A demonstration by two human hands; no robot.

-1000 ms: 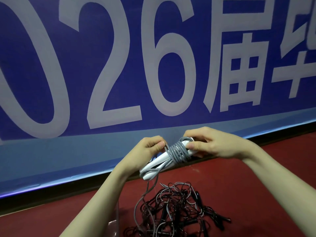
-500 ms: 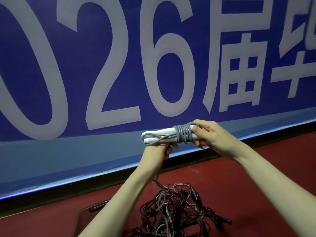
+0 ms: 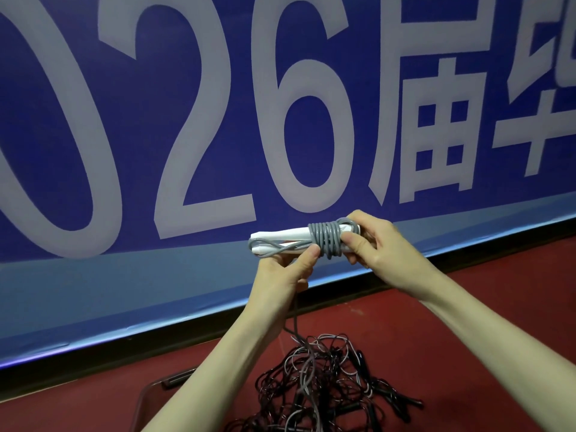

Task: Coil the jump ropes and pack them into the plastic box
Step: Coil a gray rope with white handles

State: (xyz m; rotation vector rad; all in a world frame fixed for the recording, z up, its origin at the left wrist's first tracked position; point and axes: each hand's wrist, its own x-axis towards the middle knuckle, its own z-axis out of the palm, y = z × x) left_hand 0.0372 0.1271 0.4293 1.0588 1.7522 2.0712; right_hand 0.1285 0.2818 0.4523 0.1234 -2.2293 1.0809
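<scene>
A pair of white plastic jump-rope handles (image 3: 280,241) is lying side by side, held level in the air in front of a big blue banner with pale grey numerals and characters (image 3: 187,120). A grey cord (image 3: 325,240) is sitting wound around them in a tight band of several turns near their right end, and one loop of it is curling round the handles' left tips. The right hand (image 3: 378,249) is gripping the right end of the bundle, fingers curled over it and thumb pressing just beside the coils. The left hand (image 3: 285,277) is holding the bundle from below, its thumb resting against the lower edge of the wound cord; a loose length of grey cord is hanging down behind that hand to a tangled heap of black and grey jump ropes (image 3: 327,388) lying on the dark red floor (image 3: 436,338). A clear plastic box (image 3: 149,397) is showing partly at the lower left, beside the heap and behind the left forearm.
</scene>
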